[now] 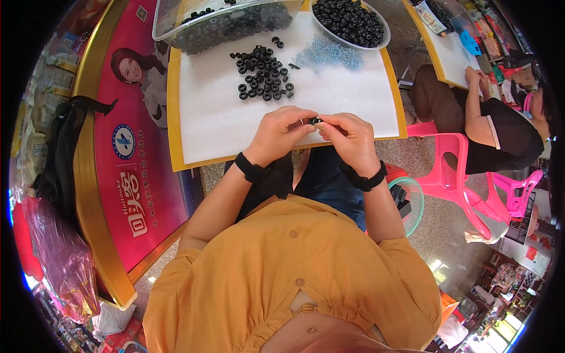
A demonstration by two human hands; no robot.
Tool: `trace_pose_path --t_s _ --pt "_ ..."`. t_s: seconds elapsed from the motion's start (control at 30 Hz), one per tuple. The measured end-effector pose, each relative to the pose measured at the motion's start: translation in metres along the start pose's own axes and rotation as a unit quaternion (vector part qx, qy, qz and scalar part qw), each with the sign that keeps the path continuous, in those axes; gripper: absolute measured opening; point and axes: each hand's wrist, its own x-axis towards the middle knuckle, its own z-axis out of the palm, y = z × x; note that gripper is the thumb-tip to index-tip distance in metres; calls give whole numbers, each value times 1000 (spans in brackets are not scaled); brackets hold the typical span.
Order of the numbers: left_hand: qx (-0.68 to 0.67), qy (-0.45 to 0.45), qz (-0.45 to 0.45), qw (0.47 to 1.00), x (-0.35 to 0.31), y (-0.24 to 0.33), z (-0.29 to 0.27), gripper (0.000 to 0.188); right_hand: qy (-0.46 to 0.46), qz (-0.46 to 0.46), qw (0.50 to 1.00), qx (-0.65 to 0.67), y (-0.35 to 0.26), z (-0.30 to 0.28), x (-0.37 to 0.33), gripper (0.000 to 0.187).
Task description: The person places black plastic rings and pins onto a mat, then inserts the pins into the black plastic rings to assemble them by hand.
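Note:
My left hand [285, 133] pinches a small black ring-shaped piece [313, 121] between thumb and fingertips, just over the near edge of the white-topped table [218, 126]. Against its right side my right hand [353, 138] is closed in a pinch, fingertips meeting the ring. Whatever the right fingertips hold is too small to make out. Beyond the hands lies a loose heap of black ring-shaped pieces [259, 69], several of them spread toward me. Right of that heap, tiny clear bluish pieces [331, 56] are scattered on the white surface.
A clear plastic bin [226, 29] of black pieces stands at the far left of the table. At the far right is a round bowl [385, 38] full of them. Pink chairs [441, 162], a green basket [416, 206] and a seated person [500, 126] are to the right.

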Motion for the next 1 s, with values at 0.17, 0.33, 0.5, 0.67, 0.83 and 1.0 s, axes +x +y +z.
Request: trace_pose_path --t_s 0.17,0.33,0.5,0.67,0.83,1.0 --pt "19 8 20 1000 0 -1 2 26 -2 -10 1000 -5 0 1 0 14" --pt "48 30 55 997 -1 -1 3 25 -4 -34 998 -59 -9 2 4 13" --pt "17 55 45 997 -2 0 3 26 -23 142 965 218 -5 7 6 17" --pt "-21 59 51 997 -3 -2 1 26 -88 291 866 398 -6 -2 19 24" --pt "-66 58 70 994 -2 -4 -2 29 -215 309 780 500 19 3 21 30" --pt "-86 49 28 995 -2 -7 -3 26 -166 296 793 505 15 15 18 32"
